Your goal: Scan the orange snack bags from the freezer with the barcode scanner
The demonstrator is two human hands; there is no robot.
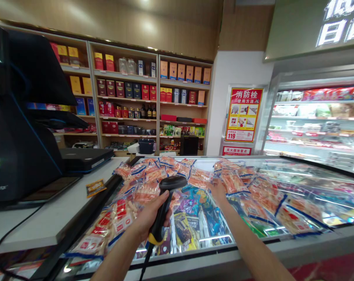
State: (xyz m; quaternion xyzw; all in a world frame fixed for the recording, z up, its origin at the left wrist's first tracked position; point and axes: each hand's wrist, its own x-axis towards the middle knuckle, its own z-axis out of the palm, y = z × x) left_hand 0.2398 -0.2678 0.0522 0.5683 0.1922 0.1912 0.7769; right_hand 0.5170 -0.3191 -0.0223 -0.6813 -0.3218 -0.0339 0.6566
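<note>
My left hand (153, 210) is wrapped around the handle of a black barcode scanner (165, 207) with yellow trim, its cable running down. The scanner's head points forward over the bags. My right hand (218, 192) is closed at the right end of a clear plastic bag of orange-pink food (199, 177), with its fingertips partly hidden. Several similar bags (147, 191) with blue edges lie on the freezer's glass top (276, 171), to the left and behind. Another group of these bags (261, 191) lies to the right of my right hand.
At the left, a black checkout terminal (21, 128) stands on a white counter (74, 207) with a small orange-brown packet (95, 188). Colourful frozen packs (185, 230) show under the glass. Shelves of boxes (127, 89) and a lit refrigerated cabinet (314, 121) stand behind.
</note>
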